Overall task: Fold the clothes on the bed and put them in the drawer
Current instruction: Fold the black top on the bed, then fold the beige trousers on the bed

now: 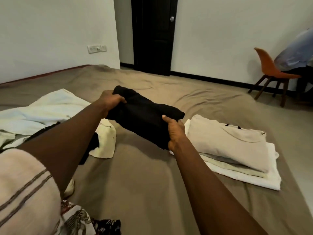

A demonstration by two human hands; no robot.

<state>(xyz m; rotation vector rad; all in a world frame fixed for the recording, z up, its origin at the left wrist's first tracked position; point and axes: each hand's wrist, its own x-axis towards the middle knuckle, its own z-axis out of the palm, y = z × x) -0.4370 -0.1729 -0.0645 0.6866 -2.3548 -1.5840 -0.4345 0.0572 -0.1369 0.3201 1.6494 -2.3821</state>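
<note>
With my left hand [111, 99] and right hand [174, 131] each clamped on an end of the folded black cloth garment [144, 114] held just above the taupe-sheeted bed [144, 175], I should keep it level—edges squared—onto the folded pale stack [228, 145] beside it.

1. We see the black garment [144, 119] as soft, matt cloth.
2. The bed sheet [144, 184] looks to us like matt woven cloth, smooth but creased.
3. The folded stack [228, 143] is pale, matt cloth.
4. The white clothes [50, 106] are thin, rumpled cloth.
5. On the chair [269, 67] we find a smooth orange shell, plastic by its look, on dark wooden legs.
6. The door [152, 39] has a faint sheen; its knob [172, 19] is shiny metal.
</note>
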